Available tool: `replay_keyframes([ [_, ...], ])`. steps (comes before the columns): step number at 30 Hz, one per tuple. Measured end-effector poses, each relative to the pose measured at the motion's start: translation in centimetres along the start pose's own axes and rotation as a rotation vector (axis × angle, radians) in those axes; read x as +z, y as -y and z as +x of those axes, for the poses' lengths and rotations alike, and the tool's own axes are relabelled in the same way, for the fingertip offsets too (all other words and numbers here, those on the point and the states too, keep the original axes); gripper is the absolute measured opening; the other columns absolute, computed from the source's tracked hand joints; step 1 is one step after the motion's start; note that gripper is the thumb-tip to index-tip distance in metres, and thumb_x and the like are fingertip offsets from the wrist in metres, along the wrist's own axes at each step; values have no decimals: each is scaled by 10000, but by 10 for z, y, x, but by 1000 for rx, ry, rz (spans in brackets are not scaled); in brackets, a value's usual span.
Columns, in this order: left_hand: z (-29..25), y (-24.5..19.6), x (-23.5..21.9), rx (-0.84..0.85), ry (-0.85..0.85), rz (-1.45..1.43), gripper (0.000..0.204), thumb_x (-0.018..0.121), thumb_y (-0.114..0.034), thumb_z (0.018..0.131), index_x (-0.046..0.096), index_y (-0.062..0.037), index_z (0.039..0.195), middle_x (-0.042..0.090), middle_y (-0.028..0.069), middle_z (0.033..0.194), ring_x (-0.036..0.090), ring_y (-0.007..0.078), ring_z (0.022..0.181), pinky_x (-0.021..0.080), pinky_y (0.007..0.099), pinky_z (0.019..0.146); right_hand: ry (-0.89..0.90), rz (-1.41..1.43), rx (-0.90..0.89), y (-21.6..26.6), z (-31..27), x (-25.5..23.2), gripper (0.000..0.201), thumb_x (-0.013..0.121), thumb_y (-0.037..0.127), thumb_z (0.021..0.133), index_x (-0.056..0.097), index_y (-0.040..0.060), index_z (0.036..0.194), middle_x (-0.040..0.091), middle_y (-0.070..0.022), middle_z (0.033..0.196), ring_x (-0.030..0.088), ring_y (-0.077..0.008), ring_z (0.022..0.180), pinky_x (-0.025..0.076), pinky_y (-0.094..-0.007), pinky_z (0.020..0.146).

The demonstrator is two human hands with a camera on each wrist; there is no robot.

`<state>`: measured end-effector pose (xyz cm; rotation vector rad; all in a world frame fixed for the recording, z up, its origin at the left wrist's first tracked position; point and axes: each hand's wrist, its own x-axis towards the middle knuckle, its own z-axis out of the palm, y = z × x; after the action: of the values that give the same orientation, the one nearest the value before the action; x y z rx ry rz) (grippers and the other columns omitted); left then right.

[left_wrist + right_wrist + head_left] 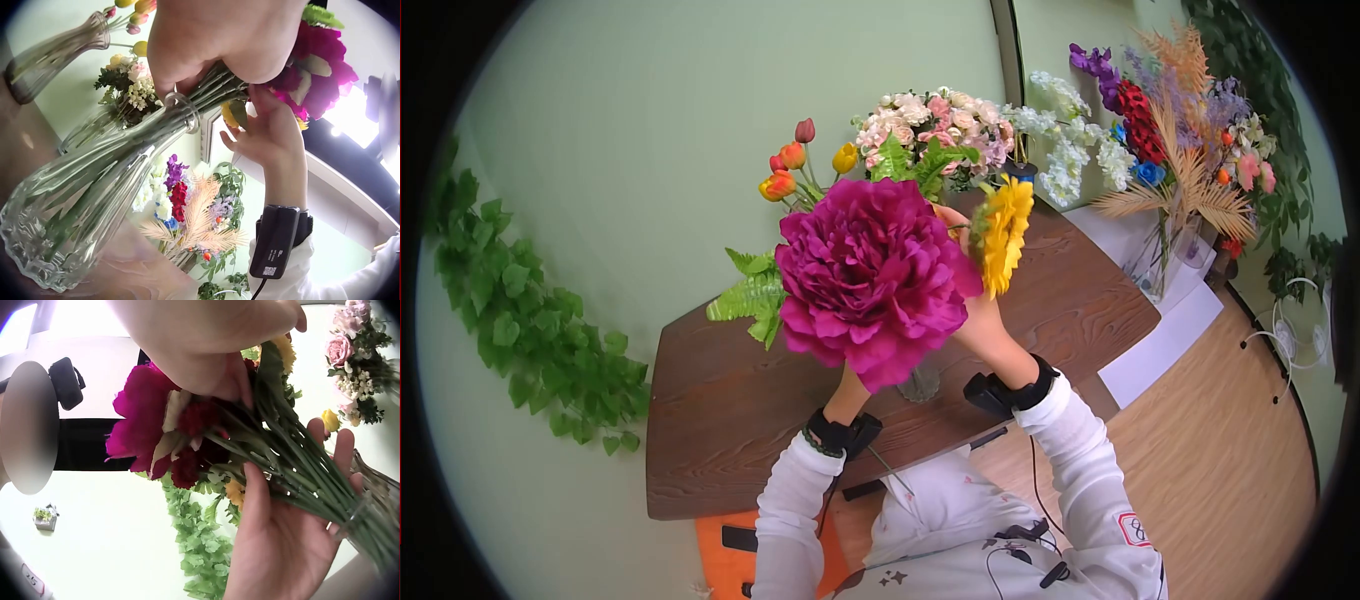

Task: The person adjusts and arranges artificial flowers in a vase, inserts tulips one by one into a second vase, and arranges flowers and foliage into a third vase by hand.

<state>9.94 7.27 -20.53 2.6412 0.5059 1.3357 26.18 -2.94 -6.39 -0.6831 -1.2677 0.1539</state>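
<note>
A bouquet of artificial flowers with a big magenta peony [875, 275] and a yellow sunflower [1005, 238] stands in a ribbed clear glass vase [106, 181]. My left hand [281, 544] grips the bundled green stems [306, 462] just above the vase's rim, thumb on one side and fingers on the other. The peony hides most of this hand in the head view. Higher up, my right hand [275, 134] is at the flower heads, its fingers extended beside the stems and the sunflower. Dark red blooms [197, 419] sit under the peony.
Behind the bouquet, orange and yellow tulips [780, 183] and pale pink roses [945, 125] stand in glass vases on the brown wooden table [720, 410]. Mixed flowers and dried fronds [1180, 190] are at the right. A green leafy vine [530, 310] hangs at the left.
</note>
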Motion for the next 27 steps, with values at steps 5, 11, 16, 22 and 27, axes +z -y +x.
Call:
replay_keyframes([
  [5,-11,-2,1,-47,-12,-240,476,435,-325,884,302,-125,1295,359,98,1289,379,245,1170,319,363,950,90,-244,-106,-5,-4,-8,428,678,132,676,539,38,1069,465,-140,1173,476,-309,1034,370,-364,888],
  [11,6,5,7,-109,-23,-521,476,411,-302,899,263,-120,1313,316,95,1317,340,244,1197,283,368,980,147,-329,-125,-10,-16,-11,489,677,172,702,490,38,1133,465,-126,1202,459,-291,1077,359,-372,912],
  [16,-6,6,3,-156,-22,-750,477,391,-283,911,230,-116,1327,280,91,1341,308,243,1220,253,372,1005,207,-451,-127,-20,-24,-13,541,673,172,730,438,37,1198,458,-119,1223,446,-258,1113,352,-356,936],
  [22,0,10,4,-217,-19,-1027,479,367,-260,926,191,-111,1345,238,87,1370,269,242,1248,217,378,1035,202,-466,-105,-14,-23,-12,551,681,183,723,440,41,1197,460,-120,1213,446,-262,1112,353,-355,937],
  [27,19,12,13,-276,-19,-1257,482,347,-241,938,158,-107,1360,202,84,1394,236,242,1271,187,382,1060,214,-470,-107,-14,-26,-7,544,682,188,720,444,50,1189,466,-109,1203,450,-261,1104,355,-351,936],
])
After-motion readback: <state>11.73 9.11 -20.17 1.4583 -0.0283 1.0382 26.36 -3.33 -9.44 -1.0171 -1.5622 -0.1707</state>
